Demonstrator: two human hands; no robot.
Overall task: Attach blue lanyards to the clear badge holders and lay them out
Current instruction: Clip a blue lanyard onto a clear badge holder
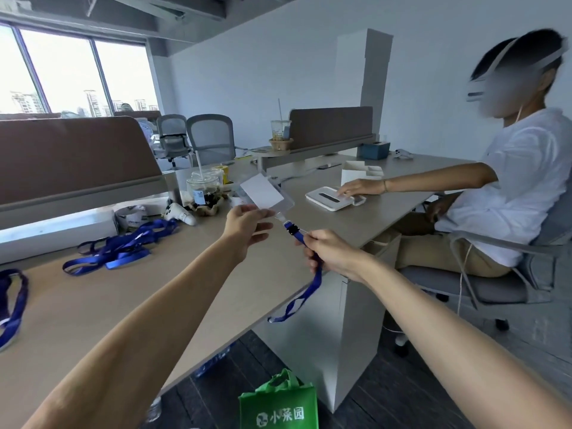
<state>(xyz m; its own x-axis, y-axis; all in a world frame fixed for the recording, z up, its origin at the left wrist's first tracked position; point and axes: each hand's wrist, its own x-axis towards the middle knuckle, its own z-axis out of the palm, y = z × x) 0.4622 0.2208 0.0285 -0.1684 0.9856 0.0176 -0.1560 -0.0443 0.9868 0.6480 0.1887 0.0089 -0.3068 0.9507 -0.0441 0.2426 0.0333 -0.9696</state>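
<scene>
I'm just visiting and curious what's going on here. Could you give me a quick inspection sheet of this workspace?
Surface: wooden desk, mostly bare near the person.
Job's things: clear badge holder with white card, clipped to a blue lanyard hanging over the desk edge; loose lanyard pile.
Clutter: iced drink cup, white controller, green bag on the floor.
Grippers: left hand holds the holder; right hand grips the lanyard.
Cables: nothing seen on the desk.
Surroundings: seated person, office chairs, windows.

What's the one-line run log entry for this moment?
left hand: holds badge holder | right hand: grips lanyard near clip | spare lanyards on desk
</scene>
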